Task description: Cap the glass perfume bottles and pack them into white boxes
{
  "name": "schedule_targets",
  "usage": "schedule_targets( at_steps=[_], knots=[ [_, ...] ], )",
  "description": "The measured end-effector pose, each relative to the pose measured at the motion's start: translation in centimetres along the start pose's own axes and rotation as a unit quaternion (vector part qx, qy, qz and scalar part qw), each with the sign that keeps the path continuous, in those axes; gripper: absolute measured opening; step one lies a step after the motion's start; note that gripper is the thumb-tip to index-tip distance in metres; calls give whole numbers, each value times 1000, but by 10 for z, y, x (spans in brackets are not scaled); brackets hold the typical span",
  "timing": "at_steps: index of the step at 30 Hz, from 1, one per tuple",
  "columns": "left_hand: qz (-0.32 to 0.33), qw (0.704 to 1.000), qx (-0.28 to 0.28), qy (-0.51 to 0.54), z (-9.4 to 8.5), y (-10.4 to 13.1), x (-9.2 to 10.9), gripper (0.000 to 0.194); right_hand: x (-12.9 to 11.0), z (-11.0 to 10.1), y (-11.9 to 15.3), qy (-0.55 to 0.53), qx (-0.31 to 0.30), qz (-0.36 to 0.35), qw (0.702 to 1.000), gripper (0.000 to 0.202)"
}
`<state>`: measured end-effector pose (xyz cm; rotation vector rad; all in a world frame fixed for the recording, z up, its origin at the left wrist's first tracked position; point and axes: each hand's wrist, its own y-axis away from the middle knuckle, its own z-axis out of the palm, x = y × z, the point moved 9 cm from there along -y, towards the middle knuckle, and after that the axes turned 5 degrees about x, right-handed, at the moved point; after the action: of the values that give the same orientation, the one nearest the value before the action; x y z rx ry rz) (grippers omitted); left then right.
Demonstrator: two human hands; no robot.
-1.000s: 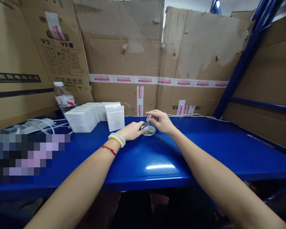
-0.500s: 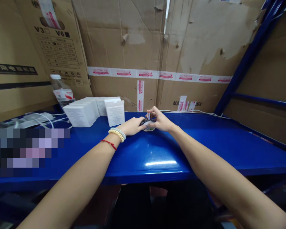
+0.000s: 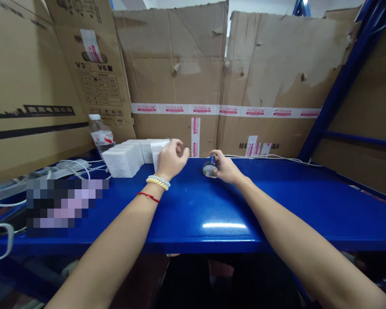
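My right hand (image 3: 225, 167) holds a small rounded glass bottle (image 3: 209, 169) with a narrow neck, upright on the blue table. To the left, my left hand (image 3: 173, 159) is raised in front of a white box (image 3: 155, 153), covering part of it. Its fingers are curled together around something thin and dark that is too small to make out. More white boxes (image 3: 120, 159) stand in a row left of that hand.
A plastic water bottle (image 3: 102, 136) stands behind the boxes. White cables and a power strip (image 3: 64, 170) lie at the left, near a blurred-out item (image 3: 67, 206). Cardboard (image 3: 180, 86) backs the blue table (image 3: 212, 206); a blue post (image 3: 337, 81) rises at the right.
My left hand has left the glass bottle and moved up and left to the white box. My right hand still holds the bottle. The camera view has shifted a little.
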<state>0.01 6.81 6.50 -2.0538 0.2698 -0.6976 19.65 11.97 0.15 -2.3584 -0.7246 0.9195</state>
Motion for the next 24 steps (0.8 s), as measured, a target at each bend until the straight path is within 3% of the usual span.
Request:
schedule_targets(
  at_steps=[3,6,8,10,12,15,20,24],
  knots=[
    [-52,975,217,-22,-46,-3,-29,32,27,-15,-1,36,39,67,996,75],
    [-93,956,279,3,-59,-2,-66,48,51,-29,1,68,66,129,987,82],
    [-148,954,253,59,-52,-1,-95,55,61,-36,3,81,82,155,981,85],
    [-218,950,177,138,-32,1,-120,63,67,-40,3,81,93,167,978,86],
    [-253,944,87,195,-9,4,-130,73,70,-41,3,71,96,174,977,86],
    [-242,952,19,187,7,6,-128,80,72,-38,2,47,86,184,978,86],
    [-184,965,-7,185,16,3,-107,80,70,-38,2,4,83,213,974,86],
    [-110,975,3,194,14,0,-80,79,73,-40,3,-29,99,249,963,83]
  ],
)
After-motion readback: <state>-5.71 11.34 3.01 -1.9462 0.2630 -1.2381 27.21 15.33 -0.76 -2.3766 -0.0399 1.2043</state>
